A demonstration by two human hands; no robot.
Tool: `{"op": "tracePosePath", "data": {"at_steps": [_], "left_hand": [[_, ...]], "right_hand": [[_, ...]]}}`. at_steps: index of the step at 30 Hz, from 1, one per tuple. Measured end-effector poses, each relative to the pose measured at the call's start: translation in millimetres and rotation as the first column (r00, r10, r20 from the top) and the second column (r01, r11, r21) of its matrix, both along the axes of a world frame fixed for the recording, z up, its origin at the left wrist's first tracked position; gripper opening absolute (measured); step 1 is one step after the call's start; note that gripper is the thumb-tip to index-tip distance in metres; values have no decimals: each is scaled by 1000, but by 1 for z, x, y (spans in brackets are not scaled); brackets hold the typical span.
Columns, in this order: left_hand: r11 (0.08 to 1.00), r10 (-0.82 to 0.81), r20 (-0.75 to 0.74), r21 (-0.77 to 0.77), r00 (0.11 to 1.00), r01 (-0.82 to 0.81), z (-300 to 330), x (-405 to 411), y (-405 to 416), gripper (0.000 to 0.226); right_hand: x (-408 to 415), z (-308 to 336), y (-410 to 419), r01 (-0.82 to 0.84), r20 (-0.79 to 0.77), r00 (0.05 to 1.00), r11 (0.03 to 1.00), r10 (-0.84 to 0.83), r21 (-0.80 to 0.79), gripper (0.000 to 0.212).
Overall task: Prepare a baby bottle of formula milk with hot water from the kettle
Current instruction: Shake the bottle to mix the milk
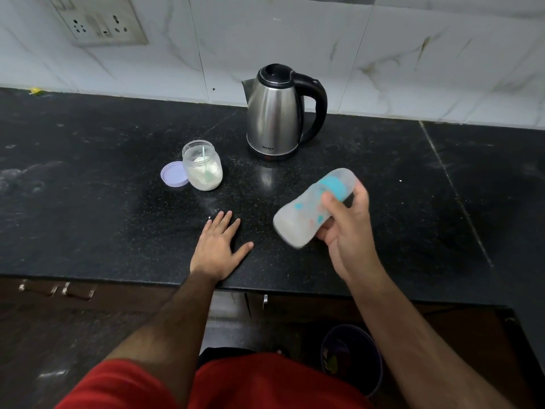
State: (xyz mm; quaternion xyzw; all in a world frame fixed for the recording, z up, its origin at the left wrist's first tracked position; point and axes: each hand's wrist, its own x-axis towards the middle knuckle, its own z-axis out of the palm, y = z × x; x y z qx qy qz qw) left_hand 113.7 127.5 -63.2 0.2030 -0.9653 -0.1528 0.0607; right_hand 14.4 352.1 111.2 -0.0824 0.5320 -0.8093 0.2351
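My right hand [345,228] grips a capped baby bottle [303,215] with a teal ring, held tilted above the black counter [103,202] and blurred by motion; its contents look milky. Flat on the counter near the front edge lies my left hand [219,246], fingers spread, holding nothing. A steel electric kettle [275,113] with a black handle and lid stands at the back by the wall. To its left sits an open jar of white formula powder [203,166] with a scoop inside, and its lilac lid [174,174] lies beside it.
A little spilled powder [213,211] dots the counter ahead of my left fingers. A wall socket plate [100,20] is on the tiled wall at the upper left. Below the counter, a dark bucket [351,355] stands on the floor to the right.
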Motion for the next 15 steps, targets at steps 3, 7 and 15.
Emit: {"op": "tracePosePath", "data": {"at_steps": [3, 7, 15], "left_hand": [[1000, 5, 2, 13, 1000, -5, 1, -1, 0, 86], [1000, 2, -1, 2, 1000, -2, 0, 0, 0, 84], [1000, 5, -8, 0, 1000, -5, -1, -1, -1, 85]], "right_hand": [[8, -2, 3, -219, -50, 973, 970, 225, 104, 72], [-1, 1, 2, -27, 9, 1000, 1000, 27, 2, 61], [8, -6, 3, -214, -36, 975, 973, 218, 83, 70]]}}
